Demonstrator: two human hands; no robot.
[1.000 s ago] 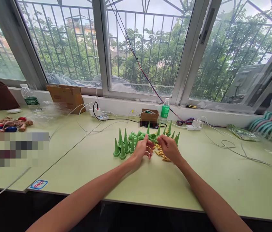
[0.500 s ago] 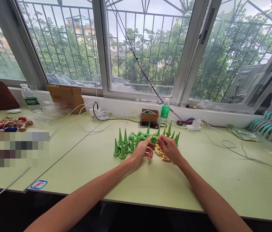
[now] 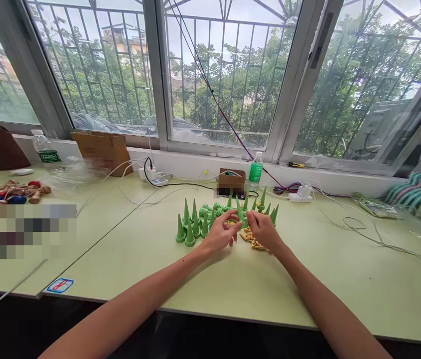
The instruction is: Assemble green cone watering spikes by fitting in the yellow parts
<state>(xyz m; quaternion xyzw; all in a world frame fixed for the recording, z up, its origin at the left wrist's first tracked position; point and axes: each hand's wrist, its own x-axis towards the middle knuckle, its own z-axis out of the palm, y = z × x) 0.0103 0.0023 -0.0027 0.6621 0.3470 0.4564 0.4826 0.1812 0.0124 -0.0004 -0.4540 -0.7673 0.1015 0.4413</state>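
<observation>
A green plastic spike (image 3: 239,209), shaped like a cone, stands point up between my two hands. My left hand (image 3: 222,230) has its fingers and thumb closed around the left side of the spike's base. My right hand (image 3: 263,229) is pinched at its right side, fingertips partly hidden. More green spikes (image 3: 190,234) stand on their bases to the left, with others (image 3: 261,199) behind the right hand. Ribbed green pieces (image 3: 206,209) lie in a pile just beyond. Small yellow pieces (image 3: 253,239) are heaped beside and below the right hand.
A small cardboard box (image 3: 231,180) and a green-labelled bottle (image 3: 255,170) stand at the back near the window wall. White cables (image 3: 359,224) trail over the table (image 3: 345,279) at right, with hangers (image 3: 415,194) beyond. Wooden toys (image 3: 12,192) lie at far left.
The held spike has turned from showing its round open base toward me to standing point up. Both hands stay in nearly the same place, the left fingers shifted slightly.
</observation>
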